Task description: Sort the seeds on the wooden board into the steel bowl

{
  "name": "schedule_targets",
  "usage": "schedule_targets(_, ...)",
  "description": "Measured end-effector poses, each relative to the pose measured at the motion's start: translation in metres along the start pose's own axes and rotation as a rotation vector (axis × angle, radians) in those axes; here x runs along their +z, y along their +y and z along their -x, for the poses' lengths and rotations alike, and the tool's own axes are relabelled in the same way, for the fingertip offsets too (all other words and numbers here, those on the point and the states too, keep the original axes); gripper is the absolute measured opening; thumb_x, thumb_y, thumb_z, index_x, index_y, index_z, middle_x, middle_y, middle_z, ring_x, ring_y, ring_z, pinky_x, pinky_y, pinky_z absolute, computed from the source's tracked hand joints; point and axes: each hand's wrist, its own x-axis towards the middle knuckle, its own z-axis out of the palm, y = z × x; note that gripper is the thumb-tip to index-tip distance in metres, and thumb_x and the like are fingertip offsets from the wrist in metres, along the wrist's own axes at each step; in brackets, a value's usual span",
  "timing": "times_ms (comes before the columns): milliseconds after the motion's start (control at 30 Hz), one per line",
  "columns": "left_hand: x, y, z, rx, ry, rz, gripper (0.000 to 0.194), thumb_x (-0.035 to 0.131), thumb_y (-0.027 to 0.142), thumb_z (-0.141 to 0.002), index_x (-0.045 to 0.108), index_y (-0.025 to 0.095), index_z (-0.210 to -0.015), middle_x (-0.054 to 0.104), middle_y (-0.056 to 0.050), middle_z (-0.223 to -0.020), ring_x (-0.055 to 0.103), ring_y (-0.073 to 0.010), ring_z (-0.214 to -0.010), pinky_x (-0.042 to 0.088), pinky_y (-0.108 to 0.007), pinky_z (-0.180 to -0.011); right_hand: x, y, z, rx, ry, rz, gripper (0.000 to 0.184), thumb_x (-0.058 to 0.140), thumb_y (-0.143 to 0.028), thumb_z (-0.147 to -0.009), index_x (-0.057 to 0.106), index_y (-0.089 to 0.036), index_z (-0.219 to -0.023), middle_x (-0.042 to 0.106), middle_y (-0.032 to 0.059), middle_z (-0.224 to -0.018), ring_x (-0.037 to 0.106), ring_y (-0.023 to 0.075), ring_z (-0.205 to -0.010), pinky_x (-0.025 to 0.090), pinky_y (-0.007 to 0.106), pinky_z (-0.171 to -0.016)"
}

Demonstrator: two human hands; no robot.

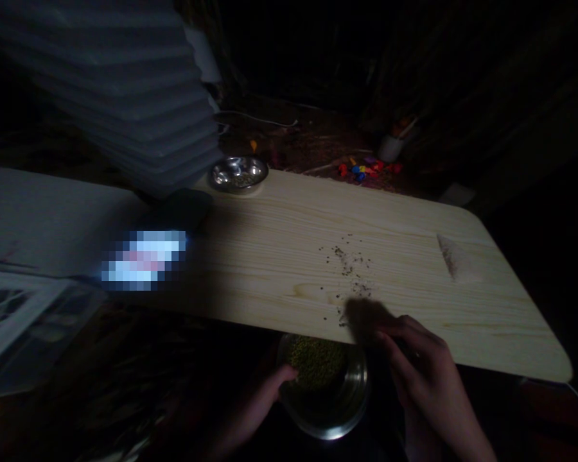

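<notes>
Just beyond the bowl (pixel 361 385): scattered specks (pixel 349 262)

The left hand (pixel 275 384) grips the bowl's left rim, thumb inward, at the table's (pixel 404 269) near edge. Specks lie ahead and left of the right hand (pixel 422 360), the nearer one, which pinches a blurred dark lump (pixel 367 317) beside them.

Dark thing (pixel 365 317): blurred between the right hand's (pixel 424 369) fingers; its kind cannot be told.
Left hand (pixel 272 387): fingers lost in shadow at the bowl (pixel 332 432), thumb excepted.
Specks (pixel 350 264): scattered beyond the right fingers, too small to be named.
Screen (pixel 144 260): masked by coarse squares, beyond and left of the left fingers.
Packet (pixel 460 262): blurred, beyond and right of the right fingers; contents cannot be identified.
</notes>
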Motion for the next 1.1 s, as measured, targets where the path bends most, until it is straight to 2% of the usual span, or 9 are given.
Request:
schedule_targets(133, -0.001, -0.006, -0.003, -0.017, 0.021, -0.016, 0.024, 0.069, 0.038, -0.075, 0.076, 0.023, -0.092, 0.074, -0.004, -0.094, 0.064, -0.0284, -0.093, 0.051, -0.041, -0.088, -0.001, 0.000, 0.002, 0.007, -0.041, -0.014, 0.018, 0.060, -0.031, -0.098, 0.077, -0.025, -0.098, 0.073, 0.0043, -0.088, 0.070, 0.0209, -0.082, 0.054, 0.031, -0.071)
schedule_targets(300, -0.002, -0.006, -0.003, -0.004, 0.019, -0.006, 0.023, 0.072, 0.037, -0.076, 0.077, 0.021, -0.092, 0.076, -0.005, -0.101, 0.064, -0.0270, -0.098, 0.051, -0.038, -0.087, -0.002, 0.004, 0.002, 0.001, 0.029, -0.014, 0.017, 0.062, -0.031, -0.097, 0.077, -0.025, -0.098, 0.073, 0.0050, -0.086, 0.070, 0.0206, -0.080, 0.054, 0.031, -0.068)
schedule_targets(533, -0.001, -0.002, -0.002, -0.027, 0.010, 0.026, 0.023, 0.071, 0.037, -0.077, 0.076, 0.022, -0.094, 0.076, -0.005, -0.096, 0.067, -0.0273, -0.093, 0.052, -0.038, -0.084, 0.014, -0.005, -0.011, -0.087, -0.057, 0.022, 0.021, 0.058, -0.027, -0.098, 0.078, -0.027, -0.106, 0.074, 0.0055, -0.091, 0.069, 0.0219, -0.085, 0.055, 0.035, -0.073)
schedule_targets(700, 0.001, 0.005, 0.000, -0.014, 0.012, 0.024, 0.027, 0.070, 0.038, -0.074, 0.074, 0.021, -0.095, 0.077, -0.007, -0.102, 0.067, -0.0286, -0.099, 0.053, -0.037, -0.085, 0.008, -0.006, -0.007, -0.079, -0.105, -0.017, 0.021, 0.058, -0.026, -0.098, 0.078, -0.029, -0.105, 0.074, 0.0044, -0.091, 0.069, 0.0218, -0.085, 0.056, 0.035, -0.071)
schedule_targets(900, 0.003, 0.007, 0.002, -0.050, 0.063, -0.025, 0.027, 0.069, 0.038, -0.072, 0.074, 0.022, -0.094, 0.077, -0.006, -0.097, 0.068, -0.0292, -0.096, 0.053, -0.039, -0.086, 0.003, 0.001, -0.002, -0.032, 0.012, 0.024, 0.017, 0.061, -0.030, -0.097, 0.077, -0.026, -0.099, 0.071, 0.0043, -0.084, 0.069, 0.0204, -0.079, 0.054, 0.032, -0.066)
schedule_targets(1100, 0.005, 0.016, 0.004, -0.012, 0.024, -0.021, 0.027, 0.068, 0.039, -0.071, 0.074, 0.023, -0.092, 0.077, -0.008, -0.098, 0.067, -0.0300, -0.095, 0.053, -0.040, -0.082, 0.006, 0.004, -0.006, -0.026, 0.005, 0.074, 0.021, 0.058, -0.033, -0.098, 0.077, -0.024, -0.097, 0.072, 0.0055, -0.084, 0.068, 0.0217, -0.078, 0.054, 0.033, -0.068)
